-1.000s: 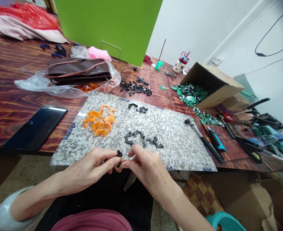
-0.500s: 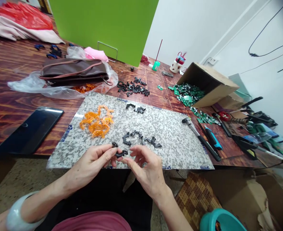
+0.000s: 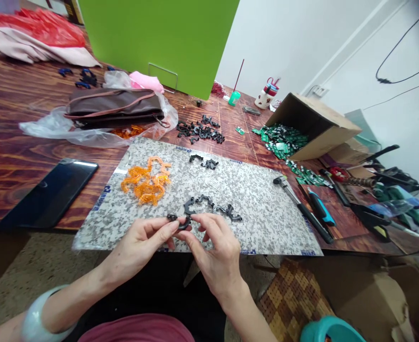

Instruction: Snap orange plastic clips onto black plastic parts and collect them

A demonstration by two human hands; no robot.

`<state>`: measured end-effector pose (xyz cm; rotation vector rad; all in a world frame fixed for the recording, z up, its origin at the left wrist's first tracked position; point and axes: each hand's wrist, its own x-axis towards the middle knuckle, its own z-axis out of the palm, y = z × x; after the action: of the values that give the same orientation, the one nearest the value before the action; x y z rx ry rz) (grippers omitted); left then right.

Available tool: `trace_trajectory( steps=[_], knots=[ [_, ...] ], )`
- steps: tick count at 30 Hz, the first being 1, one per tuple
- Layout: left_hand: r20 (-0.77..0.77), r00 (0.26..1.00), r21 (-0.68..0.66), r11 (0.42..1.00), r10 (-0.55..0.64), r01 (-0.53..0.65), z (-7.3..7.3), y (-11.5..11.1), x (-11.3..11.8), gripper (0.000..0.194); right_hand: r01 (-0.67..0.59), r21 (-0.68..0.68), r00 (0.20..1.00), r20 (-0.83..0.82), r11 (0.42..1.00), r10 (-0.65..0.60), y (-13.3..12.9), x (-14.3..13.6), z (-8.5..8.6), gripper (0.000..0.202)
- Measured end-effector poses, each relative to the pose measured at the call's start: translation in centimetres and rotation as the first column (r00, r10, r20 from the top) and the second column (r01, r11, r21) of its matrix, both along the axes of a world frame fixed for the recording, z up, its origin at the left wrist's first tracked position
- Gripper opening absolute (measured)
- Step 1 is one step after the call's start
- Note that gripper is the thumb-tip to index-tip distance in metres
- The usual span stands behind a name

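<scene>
Near the front edge of the speckled mat (image 3: 259, 209), a black curved plastic part (image 3: 184, 225) is held between my two hands. My left hand (image 3: 143, 242) pinches its left end, and the fingers of my right hand (image 3: 214, 247) close on its right end. Just beyond lie several black curved pieces (image 3: 227, 211), some edged in a lighter tone. Clear orange curved pieces (image 3: 147, 185) form a pile on the mat's left side. Farther back on the mat are a few black pieces (image 3: 211, 164) and thin pale strips (image 3: 212, 184).
A black phone (image 3: 49, 192) lies left of the mat. Behind it are a brown bag (image 3: 113, 107) on plastic and a black parts pile (image 3: 200, 130). At right, green circuit boards (image 3: 287, 137) spill from a cardboard box (image 3: 330, 126), near a hammer (image 3: 302, 209) and a blue-handled cutter (image 3: 321, 207).
My right thumb and fingers have closed onto the right end of the black part, which has tilted slightly. The whole view has shifted a little.
</scene>
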<state>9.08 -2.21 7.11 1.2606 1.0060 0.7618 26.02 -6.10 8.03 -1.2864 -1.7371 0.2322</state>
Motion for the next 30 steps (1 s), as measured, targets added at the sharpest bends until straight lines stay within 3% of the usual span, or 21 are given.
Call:
trace_trajectory(
  steps=[6,8,14,23,30],
  knots=[
    [0.237,0.968,-0.214,0.976,0.086,-0.034,-0.3,-0.2,0.8,0.037,0.0,0.085,0.995,0.098,0.996,-0.008,0.3,-0.3,-0.4,0.017],
    [0.269,0.959,-0.227,0.973,0.092,-0.029,-0.3,-0.3,1.1,0.037,0.027,0.108,0.992,0.121,0.994,-0.04,0.3,-0.4,-0.4,0.017],
    [0.184,0.974,-0.126,0.986,0.135,-0.113,-0.4,-0.5,1.2,0.034,0.098,0.04,0.991,0.084,0.994,-0.101,0.2,-0.8,-0.6,0.004],
    [0.091,0.985,0.004,0.989,0.144,-0.145,-0.3,-0.4,1.3,0.032,-0.001,-0.135,1.0,-0.015,0.991,-0.001,-0.8,-1.7,-0.6,0.008],
    [0.073,0.989,0.016,0.991,0.132,-0.134,-0.4,-0.4,1.2,0.032,-0.008,-0.133,1.0,0.022,0.991,0.011,-1.0,-2.1,-0.4,0.015]
  ],
)
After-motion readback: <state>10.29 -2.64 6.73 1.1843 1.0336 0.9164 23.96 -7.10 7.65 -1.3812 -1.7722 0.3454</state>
